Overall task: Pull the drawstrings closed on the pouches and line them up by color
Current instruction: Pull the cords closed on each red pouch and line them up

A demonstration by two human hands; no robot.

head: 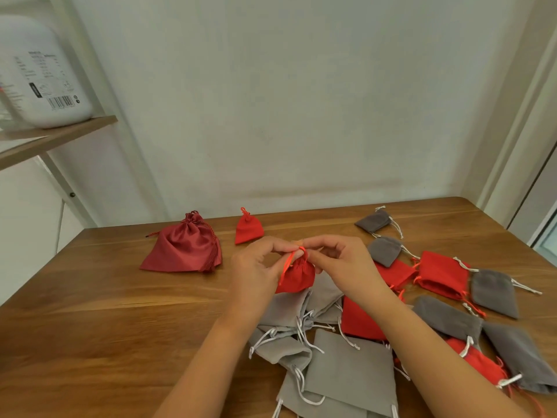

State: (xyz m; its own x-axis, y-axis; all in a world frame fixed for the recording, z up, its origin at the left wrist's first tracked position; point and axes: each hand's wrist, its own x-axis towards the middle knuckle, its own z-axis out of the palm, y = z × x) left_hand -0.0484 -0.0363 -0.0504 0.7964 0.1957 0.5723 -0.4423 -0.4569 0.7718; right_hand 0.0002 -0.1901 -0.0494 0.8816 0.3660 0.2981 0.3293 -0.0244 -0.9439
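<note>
Your left hand [256, 267] and right hand [340, 263] both pinch the cords [286, 265] above the red pouch [297, 276], which hangs between them. Pull outward evenly until its neck puckers tight.

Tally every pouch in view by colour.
Dark red pouch: 1
Bright red pouches: 6
Dark grey pouches: 5
Light grey pouches: at least 5, overlapping
Total: at least 17

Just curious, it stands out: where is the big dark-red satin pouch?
In the head view, the satin pouch lies far left on the table, beside a small closed red pouch, beyond the left hand.
</note>
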